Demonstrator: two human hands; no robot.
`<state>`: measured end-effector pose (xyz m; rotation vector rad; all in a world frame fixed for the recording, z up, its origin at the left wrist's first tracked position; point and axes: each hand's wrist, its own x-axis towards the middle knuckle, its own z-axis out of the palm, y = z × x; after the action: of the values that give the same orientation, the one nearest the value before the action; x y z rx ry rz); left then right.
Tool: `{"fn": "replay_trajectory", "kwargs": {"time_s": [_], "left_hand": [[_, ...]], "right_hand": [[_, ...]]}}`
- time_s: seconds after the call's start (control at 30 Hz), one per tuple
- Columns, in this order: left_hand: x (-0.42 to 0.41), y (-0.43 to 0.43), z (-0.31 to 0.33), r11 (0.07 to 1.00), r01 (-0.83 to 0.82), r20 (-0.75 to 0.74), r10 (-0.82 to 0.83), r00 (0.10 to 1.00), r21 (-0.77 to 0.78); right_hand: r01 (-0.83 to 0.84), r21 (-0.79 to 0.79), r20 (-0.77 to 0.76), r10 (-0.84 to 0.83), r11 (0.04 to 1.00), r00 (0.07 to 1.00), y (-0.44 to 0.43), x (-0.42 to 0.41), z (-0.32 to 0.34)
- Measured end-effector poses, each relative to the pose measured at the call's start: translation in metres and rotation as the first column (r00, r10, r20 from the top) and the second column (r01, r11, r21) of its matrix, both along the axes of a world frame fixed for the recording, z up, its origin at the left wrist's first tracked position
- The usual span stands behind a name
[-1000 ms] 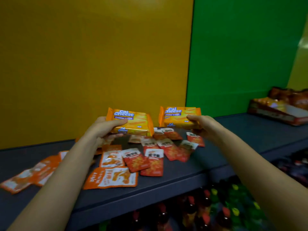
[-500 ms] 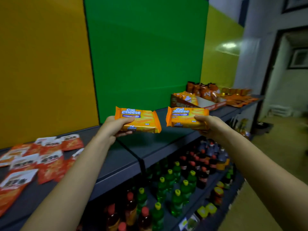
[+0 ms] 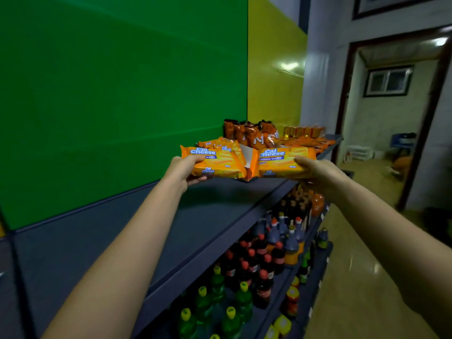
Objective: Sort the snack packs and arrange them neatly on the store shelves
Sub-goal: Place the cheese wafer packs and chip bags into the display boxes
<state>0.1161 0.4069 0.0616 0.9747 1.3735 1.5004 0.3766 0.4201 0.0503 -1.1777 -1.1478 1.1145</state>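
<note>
Wafer packs aloft, one in each grip

Left hand point(image 3: 182, 170) has its grip closed on the near end of an orange Cal Cheese wafer pack point(image 3: 215, 162), thumb on top, fingers beneath. Right hand point(image 3: 318, 171) clamps a second Cal Cheese pack point(image 3: 283, 162) the same way. Both packs ride level, side by side, just above the dark shelf point(image 3: 208, 216), short of its far end. Behind them sits an open display box point(image 3: 247, 152) holding matching packs, with orange snack bags point(image 3: 252, 133) standing beyond. Soda bottles point(image 3: 259, 265) crowd the shelves below.

Green wall panel point(image 3: 117, 94), yellow panel point(image 3: 274, 81), dark doorway point(image 3: 391, 113) — glossy tan floor point(image 3: 354, 277), small window point(image 3: 389, 80)
</note>
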Motion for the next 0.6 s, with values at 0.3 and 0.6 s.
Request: {"fn": "replay_trajectory", "kwargs": {"time_s": [0.3,0.6], "left_hand": [[0.026,0.122,0.006,0.998,-0.043,-0.051,0.041,0.998,-0.039],[0.042,0.204,0.0,0.978,-0.203,-0.129,0.197,0.972,-0.037]], "right_hand": [[-0.006,0.002,-0.012,0.006,1.0,1.0,0.123,0.019,0.008],[-0.097,0.047,-0.047,0.1,0.994,0.994,0.234,0.024,0.001]]}}
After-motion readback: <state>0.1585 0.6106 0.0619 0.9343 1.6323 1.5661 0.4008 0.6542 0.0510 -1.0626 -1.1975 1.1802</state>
